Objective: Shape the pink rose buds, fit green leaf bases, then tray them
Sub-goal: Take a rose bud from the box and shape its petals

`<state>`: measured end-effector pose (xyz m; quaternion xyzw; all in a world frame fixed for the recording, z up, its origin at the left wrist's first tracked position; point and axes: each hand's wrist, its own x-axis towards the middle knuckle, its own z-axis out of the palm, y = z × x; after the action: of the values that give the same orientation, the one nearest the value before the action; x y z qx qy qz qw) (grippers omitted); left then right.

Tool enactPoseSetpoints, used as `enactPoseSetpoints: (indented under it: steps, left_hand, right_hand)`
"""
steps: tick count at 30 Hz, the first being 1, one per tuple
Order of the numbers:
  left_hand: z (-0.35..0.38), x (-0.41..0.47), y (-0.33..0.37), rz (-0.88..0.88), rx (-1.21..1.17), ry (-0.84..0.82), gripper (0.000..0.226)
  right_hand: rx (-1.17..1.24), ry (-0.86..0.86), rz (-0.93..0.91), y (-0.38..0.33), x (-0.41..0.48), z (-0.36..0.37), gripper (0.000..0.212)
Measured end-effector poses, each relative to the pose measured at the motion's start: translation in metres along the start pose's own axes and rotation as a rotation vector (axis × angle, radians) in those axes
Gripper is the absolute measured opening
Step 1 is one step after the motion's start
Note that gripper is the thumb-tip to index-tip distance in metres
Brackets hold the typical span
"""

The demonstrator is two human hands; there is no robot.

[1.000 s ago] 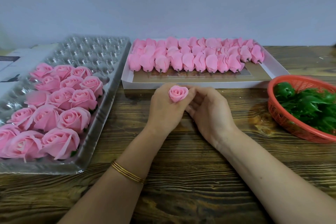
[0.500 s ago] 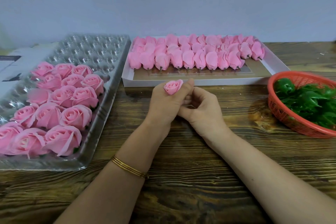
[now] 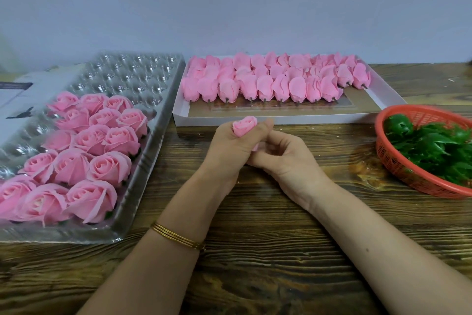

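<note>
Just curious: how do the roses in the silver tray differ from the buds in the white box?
The tray roses are opened out, petals spread; the box buds are closed and narrow. The tray roses face up; the box buds lie on their sides, dark stems showing. Green peeks from under some tray roses, none from the box buds. Both are the same pink.

A furled pink rose bud [image 3: 244,126] sticks up at centre from the left hand [image 3: 229,153]. At twelve o'clock unshaped buds [image 3: 275,82] lie rowed, finished roses [image 3: 84,151] in the clear tray [image 3: 138,77] at nine, green leaf bases [image 3: 434,147] at three.
</note>
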<state>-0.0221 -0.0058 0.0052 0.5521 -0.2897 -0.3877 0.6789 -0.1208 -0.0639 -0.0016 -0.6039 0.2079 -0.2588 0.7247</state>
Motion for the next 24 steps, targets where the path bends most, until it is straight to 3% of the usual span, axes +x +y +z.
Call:
enactPoseSetpoints:
  steps: [5,15,20,24]
  left_hand:
    - [0.0038,-0.0015,-0.0018,-0.013,0.011,0.037,0.019]
    - [-0.0035,-0.0006,0.0018,-0.056,-0.006,-0.051,0.037]
    - [0.0022,-0.0013,-0.0009,-0.039,0.007,0.011,0.02]
    - [0.0007,-0.0029,0.0028,-0.043,0.01,-0.021,0.033]
  right_hand:
    - [-0.201,0.122,-0.086,0.001,-0.0024,0.004,0.03]
    - [-0.101,0.01,-0.015,-0.0056,-0.0038,-0.0031,0.022]
    - [-0.182,0.103,-0.069,-0.0023,-0.0038,0.0025,0.03]
    - [-0.213,0.112,-0.09,-0.0028,-0.0038,0.0015,0.03]
